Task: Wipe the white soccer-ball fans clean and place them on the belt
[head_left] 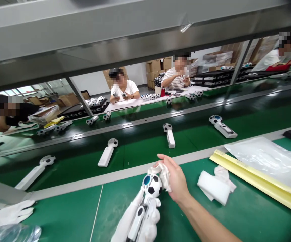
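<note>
My left hand (149, 222), in a white glove, is wrapped round the handle of a white handheld device (153, 185). Its head is a black-and-white football with a blue round face, tilted up and away from me. Part of the handle shows between the gloved fingers. Bare, my right hand (177, 178) pinches a crumpled white cloth (164, 174) against the right side of the ball head. On the green bench to the right lie a white foam block (213, 186) and a crumpled white wipe (223, 174).
Beyond the bench edge, a green conveyor belt (137, 151) carries several similar devices. A yellow strip (258, 181) and a clear plastic sheet (268, 161) lie right; a white glove (14, 212) and a clear plastic item (14, 232) lie left. Co-workers sit across, below an overhead beam (135, 43).
</note>
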Available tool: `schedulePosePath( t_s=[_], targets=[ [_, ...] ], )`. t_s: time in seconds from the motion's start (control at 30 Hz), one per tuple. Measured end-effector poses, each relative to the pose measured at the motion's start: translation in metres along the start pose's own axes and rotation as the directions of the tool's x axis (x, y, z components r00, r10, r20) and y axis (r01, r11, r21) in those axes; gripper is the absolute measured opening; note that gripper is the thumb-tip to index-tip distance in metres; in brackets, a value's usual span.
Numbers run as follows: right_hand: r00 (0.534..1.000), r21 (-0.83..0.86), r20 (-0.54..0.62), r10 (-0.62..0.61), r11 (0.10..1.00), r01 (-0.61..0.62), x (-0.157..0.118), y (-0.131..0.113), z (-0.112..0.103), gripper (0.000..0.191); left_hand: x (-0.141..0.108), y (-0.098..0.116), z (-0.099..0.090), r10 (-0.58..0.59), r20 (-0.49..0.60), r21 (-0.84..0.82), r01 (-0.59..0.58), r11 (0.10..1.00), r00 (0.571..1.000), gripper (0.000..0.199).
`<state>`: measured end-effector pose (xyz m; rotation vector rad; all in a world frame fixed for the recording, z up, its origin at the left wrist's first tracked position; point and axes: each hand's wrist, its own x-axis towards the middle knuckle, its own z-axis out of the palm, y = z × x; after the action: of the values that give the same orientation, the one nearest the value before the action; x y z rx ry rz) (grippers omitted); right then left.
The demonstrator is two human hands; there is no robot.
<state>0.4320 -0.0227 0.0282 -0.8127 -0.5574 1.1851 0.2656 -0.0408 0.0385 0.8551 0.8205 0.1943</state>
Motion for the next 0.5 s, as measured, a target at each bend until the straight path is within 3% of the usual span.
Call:
schedulePosePath(
  t_s=[0.07,0.13,0.17,0.23,0.27,0.3,0.37,0.43,0.5],
  targets=[
    [0.96,-0.305,0.225,-0.166,0.924,0.231,-0.011,-0.004,0.006,0.028,0.0,-0.002,0.003,-0.005,0.007,-0.014,0.005,1.0,1.0,0.034],
    [0.884,-0.489,0.418,-0.21,0.768,0.414,-0.019,-0.003,0.011,0.026,-0.001,-0.005,0.007,-0.011,0.01,-0.032,0.012,0.999,1.0,0.035],
    [0.873,-0.525,0.444,-0.202,0.731,0.436,-0.02,-0.002,0.013,0.025,0.0,-0.006,0.01,-0.013,0.01,-0.042,0.014,0.999,1.0,0.036],
    [0.919,-0.512,0.368,-0.139,0.795,0.325,-0.016,0.003,0.012,0.027,0.002,-0.009,0.015,-0.016,0.005,-0.061,0.017,0.998,1.0,0.037],
    [0.957,-0.431,0.282,-0.067,0.882,0.189,-0.012,0.005,0.011,0.027,0.004,-0.01,0.017,-0.017,0.001,-0.07,0.017,0.997,1.0,0.037],
    [0.982,-0.285,0.186,0.036,0.958,0.019,-0.008,0.008,0.008,0.027,0.006,-0.01,0.019,-0.015,-0.003,-0.079,0.015,0.997,1.0,0.039],
    [0.972,0.033,0.054,0.231,0.972,-0.233,0.001,0.014,0.001,0.029,0.008,-0.009,0.02,-0.008,-0.013,-0.091,0.007,0.996,1.0,0.041],
    [0.954,0.208,-0.029,0.298,0.935,-0.286,0.008,0.018,-0.008,0.032,0.008,-0.006,0.017,0.005,-0.023,-0.095,-0.007,0.995,1.0,0.041],
    [0.959,0.262,-0.093,0.268,0.936,-0.236,0.015,0.021,-0.016,0.036,0.004,-0.002,0.012,0.022,-0.034,-0.09,-0.025,0.996,0.999,0.039]
  ],
)
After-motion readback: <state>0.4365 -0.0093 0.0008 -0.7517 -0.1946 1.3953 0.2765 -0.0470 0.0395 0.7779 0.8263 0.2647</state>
